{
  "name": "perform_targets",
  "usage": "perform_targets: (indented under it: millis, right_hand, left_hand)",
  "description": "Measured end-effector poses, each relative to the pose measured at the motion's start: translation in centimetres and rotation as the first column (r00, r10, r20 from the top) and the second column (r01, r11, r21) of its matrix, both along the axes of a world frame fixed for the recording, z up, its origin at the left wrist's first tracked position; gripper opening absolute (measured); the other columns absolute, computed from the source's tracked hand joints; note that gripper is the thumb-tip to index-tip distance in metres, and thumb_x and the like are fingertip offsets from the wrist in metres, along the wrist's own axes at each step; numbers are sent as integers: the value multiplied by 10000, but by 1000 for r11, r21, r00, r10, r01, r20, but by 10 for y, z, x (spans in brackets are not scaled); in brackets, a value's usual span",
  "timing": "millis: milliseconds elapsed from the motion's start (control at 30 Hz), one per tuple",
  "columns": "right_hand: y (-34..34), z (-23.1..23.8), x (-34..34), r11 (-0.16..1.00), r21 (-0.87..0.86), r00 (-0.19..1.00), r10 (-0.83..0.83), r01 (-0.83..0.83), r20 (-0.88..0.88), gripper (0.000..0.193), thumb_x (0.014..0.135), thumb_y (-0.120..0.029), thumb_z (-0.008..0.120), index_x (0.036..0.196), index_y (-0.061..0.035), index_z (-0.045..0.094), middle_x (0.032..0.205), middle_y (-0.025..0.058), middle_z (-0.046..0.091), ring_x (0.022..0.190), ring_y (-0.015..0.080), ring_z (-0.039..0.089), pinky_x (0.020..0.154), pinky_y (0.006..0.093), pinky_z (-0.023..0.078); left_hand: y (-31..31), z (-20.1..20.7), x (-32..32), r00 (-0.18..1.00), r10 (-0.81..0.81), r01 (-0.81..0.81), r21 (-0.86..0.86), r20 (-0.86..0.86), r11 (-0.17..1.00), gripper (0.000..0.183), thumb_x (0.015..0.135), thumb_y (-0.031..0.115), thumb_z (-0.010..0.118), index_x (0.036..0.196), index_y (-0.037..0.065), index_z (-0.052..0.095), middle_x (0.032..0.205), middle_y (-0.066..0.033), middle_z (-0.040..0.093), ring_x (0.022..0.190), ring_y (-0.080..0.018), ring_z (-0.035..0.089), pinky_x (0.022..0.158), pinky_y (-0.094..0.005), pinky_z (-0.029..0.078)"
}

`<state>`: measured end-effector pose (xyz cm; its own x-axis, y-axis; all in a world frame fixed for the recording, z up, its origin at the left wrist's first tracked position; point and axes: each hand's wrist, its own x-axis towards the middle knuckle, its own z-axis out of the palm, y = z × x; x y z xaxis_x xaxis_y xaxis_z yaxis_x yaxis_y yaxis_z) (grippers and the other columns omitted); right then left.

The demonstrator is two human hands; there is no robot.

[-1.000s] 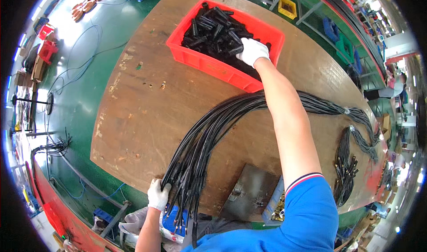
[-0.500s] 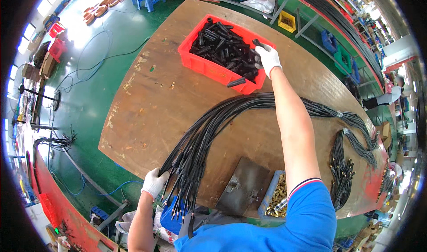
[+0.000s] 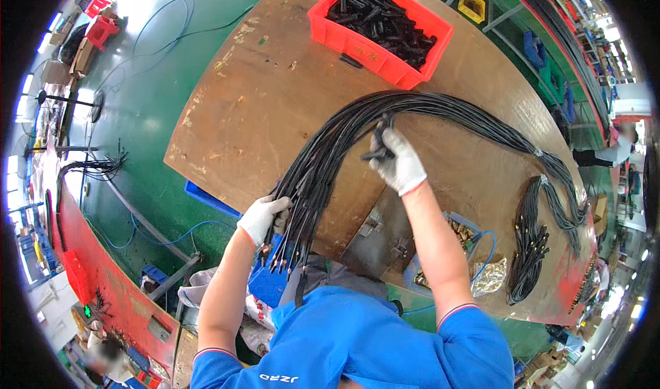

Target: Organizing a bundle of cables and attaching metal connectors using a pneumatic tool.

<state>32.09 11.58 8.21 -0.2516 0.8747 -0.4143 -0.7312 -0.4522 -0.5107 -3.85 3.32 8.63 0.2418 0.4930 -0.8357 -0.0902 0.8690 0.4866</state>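
Note:
My left hand (image 3: 262,219), in a white glove, is closed around the near end of a bundle of black cables (image 3: 323,148), close to their bare metallic tips. The bundle arcs across the table to the right. In my gloved right hand (image 3: 400,162) are a few short black tubular sleeves (image 3: 377,154), their ends poking out between the fingers. That hand is above the table, just inside the curve of the bundle. A red bin (image 3: 368,52) full of similar black sleeves (image 3: 385,21) stands farther off, with one loose sleeve (image 3: 350,61) lying against its near side.
A smaller tied cable bundle (image 3: 528,251) lies on the brown table (image 3: 227,128) at the right. Nearer me are a dark metal plate (image 3: 364,238), a tray of brass-coloured parts (image 3: 460,232) and a clear bag (image 3: 490,277). A blue hose (image 3: 489,251) runs beside them.
My right hand has come back from the red bin toward me, bringing black sleeves to the cable bundle. My left hand stays on the cables. The view has shifted, so the bin appears higher.

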Motion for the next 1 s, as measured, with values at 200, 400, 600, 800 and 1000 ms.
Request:
perform_targets:
  millis: [200, 400, 600, 800, 1000]
  right_hand:
    - [-83, -1, -63, 994, -108, 989, 0, -16, -145, 177, 1012, -95, 685, 1186, -124, 677, 1032, 85, 739, 892, 222, 743, 617, 405, 653]
    - [-127, 1, -110, 964, -261, 982, -91, 46, -165, 207, 998, -48, 673, 1180, -137, 632, 993, 83, 722, 876, 240, 729, 623, 410, 631]
    - [-141, 14, -135, 978, -181, 923, -25, 102, 384, 210, 973, -137, 741, 1113, -88, 592, 988, 54, 714, 824, 181, 696, 668, 365, 626]
    - [-152, 11, -124, 916, -221, 887, 386, -335, 253, 309, 957, -176, 785, 1218, -106, 637, 1050, 32, 736, 862, 150, 675, 670, 336, 567]
    - [-169, -6, -134, 894, -327, 929, 356, -307, 99, 358, 908, -62, 796, 1239, -113, 669, 1081, 19, 752, 923, 169, 703, 763, 356, 582]
  left_hand:
    - [-18, -13, 22, 978, 128, -119, -65, 166, 991, 122, 1027, 185, 660, 1028, 64, 646, 824, -51, 647, 651, -167, 608, 568, -333, 519]
    - [-24, 18, 53, 920, 194, -175, -86, 341, 981, 254, 1057, 182, 646, 1272, 48, 667, 1060, -84, 759, 805, -190, 720, 687, -322, 612]
    - [-35, -3, 41, 965, 124, -134, 27, 229, 991, 260, 987, 75, 716, 1244, 42, 683, 1003, -44, 733, 767, -142, 667, 655, -300, 568]
    - [-35, -4, 38, 994, 43, -57, 130, 104, 990, 278, 976, 72, 710, 1243, 18, 660, 1025, -78, 742, 837, -194, 719, 766, -358, 616]
    - [-27, 17, 40, 992, -77, 89, 118, -103, 989, 278, 995, 204, 676, 1211, 29, 697, 975, -70, 744, 746, -158, 669, 683, -318, 571]
